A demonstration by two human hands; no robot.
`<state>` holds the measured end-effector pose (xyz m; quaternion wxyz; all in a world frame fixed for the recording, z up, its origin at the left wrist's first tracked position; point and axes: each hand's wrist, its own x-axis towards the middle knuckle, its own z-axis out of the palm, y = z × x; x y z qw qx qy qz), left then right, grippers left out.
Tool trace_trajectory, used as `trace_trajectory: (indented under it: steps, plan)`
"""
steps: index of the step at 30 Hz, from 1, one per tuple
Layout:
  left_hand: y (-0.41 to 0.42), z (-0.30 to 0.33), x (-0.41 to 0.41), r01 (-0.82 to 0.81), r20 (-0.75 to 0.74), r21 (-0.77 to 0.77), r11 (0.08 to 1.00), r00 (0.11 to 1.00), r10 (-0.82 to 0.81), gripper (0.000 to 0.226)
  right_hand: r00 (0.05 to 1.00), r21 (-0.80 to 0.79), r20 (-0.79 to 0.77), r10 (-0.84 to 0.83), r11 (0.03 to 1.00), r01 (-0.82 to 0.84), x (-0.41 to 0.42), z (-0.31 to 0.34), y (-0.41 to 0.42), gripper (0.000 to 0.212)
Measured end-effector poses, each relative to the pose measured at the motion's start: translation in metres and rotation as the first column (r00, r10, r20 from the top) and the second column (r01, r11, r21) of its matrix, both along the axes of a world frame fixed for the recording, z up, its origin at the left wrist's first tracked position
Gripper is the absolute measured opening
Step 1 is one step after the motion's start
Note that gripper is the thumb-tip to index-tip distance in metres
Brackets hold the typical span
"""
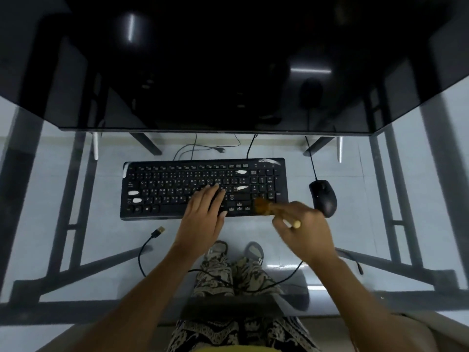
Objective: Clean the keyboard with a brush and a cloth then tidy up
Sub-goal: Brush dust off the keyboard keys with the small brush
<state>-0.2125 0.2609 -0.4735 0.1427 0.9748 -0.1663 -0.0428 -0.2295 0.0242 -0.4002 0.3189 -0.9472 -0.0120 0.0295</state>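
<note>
A black keyboard (162, 189) lies on the glass desk (76, 224), with white smudges on some keys and along its top edge. My left hand (205, 212) rests flat on the keyboard's lower middle, fingers spread over the keys. My right hand (302, 229) grips a small wooden-handled brush (264, 205). Its brown bristles touch the keyboard's lower right corner, below the number pad, and look blurred. No cloth is in view.
A black mouse (323, 196) sits just right of the keyboard, close to my right hand. A loose USB cable (157, 232) lies in front of the keyboard at left. A dark monitor (228, 72) fills the back. My legs and shoes show through the glass.
</note>
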Motion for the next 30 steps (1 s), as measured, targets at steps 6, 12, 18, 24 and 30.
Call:
trace_trajectory:
  steps: [6,12,18,24,30]
  plan:
    - [0.001,-0.004,0.002,0.014,-0.005,0.053,0.998,1.0,-0.014,0.055,0.999,-0.005,0.033,0.009,1.0,-0.009,-0.006,-0.004,-0.001,0.028]
    - [0.005,-0.008,0.002,0.044,-0.033,0.062,0.997,0.999,-0.042,0.06,0.974,0.021,0.073,-0.217,0.976,0.216,-0.011,-0.008,-0.015,0.02]
    - [0.008,-0.01,0.002,0.064,-0.049,0.074,0.995,0.997,-0.06,0.062,0.905,-0.021,0.088,-0.416,0.908,0.419,-0.003,-0.007,-0.021,0.032]
    - [0.012,-0.01,0.004,0.077,-0.032,0.07,0.995,0.997,-0.075,0.061,0.943,0.17,-0.027,-0.333,0.928,0.332,0.014,-0.007,0.002,0.022]
    - [0.016,-0.012,0.005,0.092,-0.017,0.059,0.994,0.996,-0.091,0.062,0.946,0.115,-0.002,-0.324,0.94,0.322,0.022,-0.004,0.007,0.029]
